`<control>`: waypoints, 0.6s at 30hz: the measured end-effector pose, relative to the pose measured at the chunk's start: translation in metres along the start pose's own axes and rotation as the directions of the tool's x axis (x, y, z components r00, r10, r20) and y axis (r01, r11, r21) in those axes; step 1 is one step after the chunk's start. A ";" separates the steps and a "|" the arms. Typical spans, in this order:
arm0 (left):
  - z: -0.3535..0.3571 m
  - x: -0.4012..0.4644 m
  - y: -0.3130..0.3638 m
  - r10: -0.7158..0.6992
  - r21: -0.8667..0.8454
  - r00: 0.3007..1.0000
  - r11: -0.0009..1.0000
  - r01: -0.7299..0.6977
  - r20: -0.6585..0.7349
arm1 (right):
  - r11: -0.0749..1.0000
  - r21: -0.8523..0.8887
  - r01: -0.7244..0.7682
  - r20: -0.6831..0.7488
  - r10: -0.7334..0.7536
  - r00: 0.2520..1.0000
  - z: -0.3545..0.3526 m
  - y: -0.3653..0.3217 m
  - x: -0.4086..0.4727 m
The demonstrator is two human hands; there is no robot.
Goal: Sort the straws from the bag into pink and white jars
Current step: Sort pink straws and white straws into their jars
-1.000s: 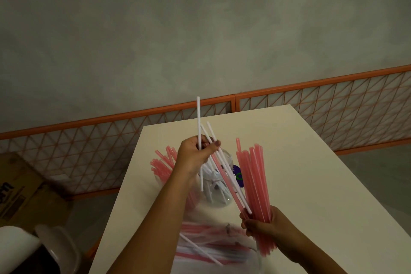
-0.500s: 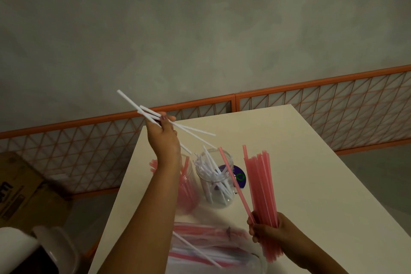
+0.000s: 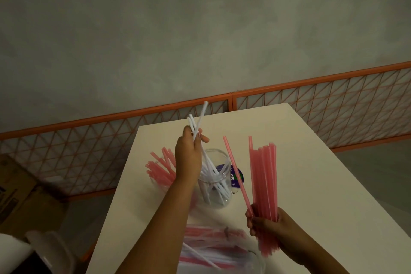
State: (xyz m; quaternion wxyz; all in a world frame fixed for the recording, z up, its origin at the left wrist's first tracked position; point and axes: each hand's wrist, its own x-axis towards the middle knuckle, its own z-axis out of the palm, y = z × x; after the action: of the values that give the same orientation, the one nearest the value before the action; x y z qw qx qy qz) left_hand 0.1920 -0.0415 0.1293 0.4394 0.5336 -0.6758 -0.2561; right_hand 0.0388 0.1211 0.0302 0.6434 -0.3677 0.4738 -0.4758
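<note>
Left hand (image 3: 188,155): raised over the jars, fingers and thumb pinched round a few white straws (image 3: 195,127), lower ends angled down into the mouth of the white jar (image 3: 214,181). Right hand (image 3: 270,226): near right, fist clenched round a bundle of pink straws (image 3: 263,182), held roughly upright; one pink straw (image 3: 235,173) splayed left from the same grip.

Handling, judged: very light, thin-walled plastic tubes; springy, stiff along the length, easily kinked if squeezed hard. Smooth, so likely to slide past one another and fan out of a loose grip. Best taken near the middle or lower third, several at once, ends aligned before lowering into a jar. Jars clear, apparently glass; probably prone to tipping under a sideways nudge from long straws.

Appearance: long, slender, straight, uniform in length; two colours only, matte white and translucent salmon pink.

Locations:
- White jar: centre of table (image 3: 311,196), holding crossed white straws.
- Pink jar (image 3: 160,181): just left of the white jar, partly hidden by the left forearm, pink straws leaning left.
- Bag (image 3: 222,249): near edge, clear plastic, blurred, with mixed pink and white straws still inside.
- Purple label or lid (image 3: 236,176): behind the white jar, identity unclear.
</note>
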 end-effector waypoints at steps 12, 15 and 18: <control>-0.012 0.010 0.012 -0.023 -0.095 0.996 0.995 0.015 -0.086 | 0.999 0.019 0.028 -0.030 -0.028 0.999 0.001 0.001 0.001; -0.014 0.013 0.023 -0.074 -0.366 0.991 0.930 0.027 -0.115 | 0.999 0.019 0.042 -0.044 -0.041 0.998 0.002 0.001 0.000; -0.010 0.010 0.025 -0.093 -0.549 0.993 0.835 0.040 -0.070 | 0.999 0.015 0.050 -0.044 -0.050 0.998 0.003 0.000 0.001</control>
State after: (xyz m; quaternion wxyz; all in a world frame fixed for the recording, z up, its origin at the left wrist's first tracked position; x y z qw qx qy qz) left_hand 0.1878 -0.0423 0.1577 0.5953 0.4208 -0.5343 -0.4278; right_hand 0.0419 0.1203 0.0308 0.6237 -0.3635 0.4746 -0.5035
